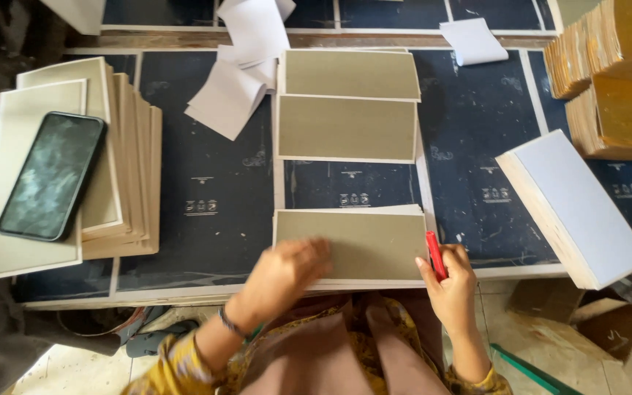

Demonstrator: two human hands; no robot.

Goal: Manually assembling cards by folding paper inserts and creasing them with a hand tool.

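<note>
Left hand (pixel 281 276) laid palm down on nearest grey board (pixel 350 245), fingers spread loosely across its lower left part, gripping nothing. Right hand (pixel 451 284) closed around red tool (pixel 435 255), held upright against right edge of same board, tip pointing away from body. Nearest grey board lying flat at front edge of dark blue work surface (pixel 213 183), resting on white sheet (pixel 424 175) whose margin shows along board's top and right side. Two further grey boards (pixel 347 102) placed farther back on same white sheet, one behind the other, edges almost touching, a gap of dark surface between them and nearest board. Stack of pale boards (pixel 122 161) to the left, fanned slightly, with black phone (pixel 53 175) lying face up on topmost ones. Loose white paper slips (pixel 239 80) scattered behind, left of rear boards; one more slip (pixel 473 40) at far right rear. Thick block with pale blue cover (pixel 576 205) lying tilted at right, well apart from right hand. Stacks of yellow-brown sheets (pixel 608 80) in far right corner. Thin bracelet (pixel 230 322) visible on left wrist. Patterned yellow sleeves at both forearms. Brown carton (pixel 608 322) on floor below right edge of surface.
</note>
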